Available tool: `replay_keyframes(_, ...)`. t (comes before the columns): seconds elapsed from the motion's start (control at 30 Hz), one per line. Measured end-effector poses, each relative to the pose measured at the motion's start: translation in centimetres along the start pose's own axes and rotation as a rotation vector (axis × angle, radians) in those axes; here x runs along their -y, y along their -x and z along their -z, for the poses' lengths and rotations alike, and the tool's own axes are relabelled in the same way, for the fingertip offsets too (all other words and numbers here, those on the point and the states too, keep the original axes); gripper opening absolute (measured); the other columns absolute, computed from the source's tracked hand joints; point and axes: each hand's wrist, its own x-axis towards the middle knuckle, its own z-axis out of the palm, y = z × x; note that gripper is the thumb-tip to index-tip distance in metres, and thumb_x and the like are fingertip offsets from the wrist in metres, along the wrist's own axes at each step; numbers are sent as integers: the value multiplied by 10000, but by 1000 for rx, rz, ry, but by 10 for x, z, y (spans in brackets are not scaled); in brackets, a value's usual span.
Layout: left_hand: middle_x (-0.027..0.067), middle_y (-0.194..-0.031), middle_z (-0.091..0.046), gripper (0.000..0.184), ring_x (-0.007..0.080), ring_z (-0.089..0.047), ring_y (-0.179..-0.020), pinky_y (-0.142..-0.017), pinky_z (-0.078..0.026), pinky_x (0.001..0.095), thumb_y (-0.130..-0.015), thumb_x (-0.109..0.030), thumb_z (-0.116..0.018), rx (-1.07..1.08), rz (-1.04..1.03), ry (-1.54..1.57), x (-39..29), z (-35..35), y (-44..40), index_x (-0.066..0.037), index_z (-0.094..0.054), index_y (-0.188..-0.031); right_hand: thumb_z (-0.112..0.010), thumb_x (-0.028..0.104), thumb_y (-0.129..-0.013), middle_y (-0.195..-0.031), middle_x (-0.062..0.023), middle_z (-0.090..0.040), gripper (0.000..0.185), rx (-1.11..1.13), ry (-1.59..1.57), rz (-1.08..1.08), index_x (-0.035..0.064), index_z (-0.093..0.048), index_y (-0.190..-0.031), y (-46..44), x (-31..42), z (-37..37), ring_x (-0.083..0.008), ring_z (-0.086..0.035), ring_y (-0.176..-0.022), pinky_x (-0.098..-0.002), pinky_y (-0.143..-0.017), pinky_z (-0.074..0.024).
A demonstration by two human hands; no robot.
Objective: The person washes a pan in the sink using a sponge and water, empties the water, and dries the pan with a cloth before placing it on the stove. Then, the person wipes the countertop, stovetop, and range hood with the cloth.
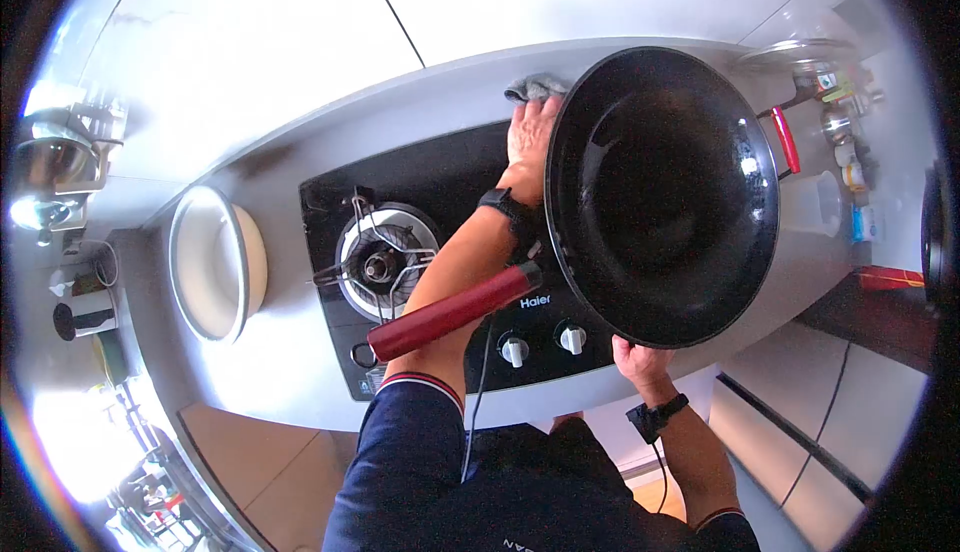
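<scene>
A large black wok with a long red handle is held up over the right side of the gas stove. My right hand grips its near rim from below. The wok hides the right part of the stove. My left hand reaches across the stove to the counter behind it, fingertips on a crumpled grey cloth. The wok handle passes over my left forearm. How far the fingers curl into the cloth is hard to make out.
Left of the stove stands a white basin. The left burner has its metal pan support on. Two knobs sit at the stove's front. A glass lid and several small containers line the right side.
</scene>
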Motion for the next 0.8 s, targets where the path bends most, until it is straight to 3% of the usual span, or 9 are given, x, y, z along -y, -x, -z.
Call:
replay_keyframes(0.07,91,-1274,-594,348,316,-541,-1234,-1034,-415,442,-910,-294,-575,62,111,33,10,18,-2,-126,-625,-1211,-683,215,-815,-1232,-194,-649,372,2,44,21,91,-696,-1165,-3,-2,1,-453,-612,-1115,-558,-987,-448)
replay_keyframes(0.13,123,-1235,-623,276,341,-613,-1161,-976,-499,468,-890,-169,-600,182,219,-67,29,44,5,-128,-628,-1161,-697,225,-814,-1237,-203,-642,396,-25,17,48,78,-686,-1181,-5,-3,3,-453,-607,-1124,-560,-984,-449)
replay_keyframes(0.17,146,-1214,-643,292,354,-646,-1104,-908,-544,487,-946,-252,-570,228,217,-105,52,48,11,-116,-617,-1201,-704,230,-813,-1240,-208,-639,408,-41,5,59,71,-681,-1189,-5,-3,2,-454,-605,-1129,-560,-983,-450)
replay_keyframes(0.23,163,-1195,-652,240,350,-635,-1126,-924,-534,464,-883,-146,-592,314,393,-24,68,80,21,-83,-678,-1098,-715,243,-811,-1254,-210,-628,438,-50,9,53,67,-670,-1209,-6,-2,4,-451,-598,-1143,-559,-988,-449)
replay_keyframes(0.37,151,-1236,-628,365,377,-590,-1166,-996,-481,468,-869,-142,-624,168,183,98,104,75,53,-106,-650,-1231,-729,262,-808,-1280,-210,-608,474,94,17,29,64,-656,-1231,9,-11,0,-440,-590,-1162,-554,-998,-449)
replay_keyframes(0.5,163,-1253,-612,404,393,-565,-1182,-1002,-473,469,-840,-84,-646,155,-31,189,109,89,67,-74,-624,-1243,-725,245,-805,-1295,-186,-607,485,-24,54,144,75,-648,-1253,11,-14,-2,-417,-573,-1198,-560,-1044,-416)
replay_keyframes(0.6,172,-1263,-596,448,410,-569,-1161,-999,-471,485,-834,-66,-646,395,44,44,113,122,58,-74,-602,-1280,-722,230,-808,-1321,-164,-600,486,-9,18,169,88,-646,-1266,24,-20,-19,-404,-548,-1239,-563,-1080,-382)
replay_keyframes(0.8,203,-1343,-503,526,425,-532,-1189,-1008,-458,495,-890,-67,-606,561,-211,102,152,116,44,-117,-503,-1403,-749,238,-803,-1366,-136,-583,496,103,-34,129,126,-659,-1277,20,-18,-8,-374,-529,-1272,-534,-1112,-366)
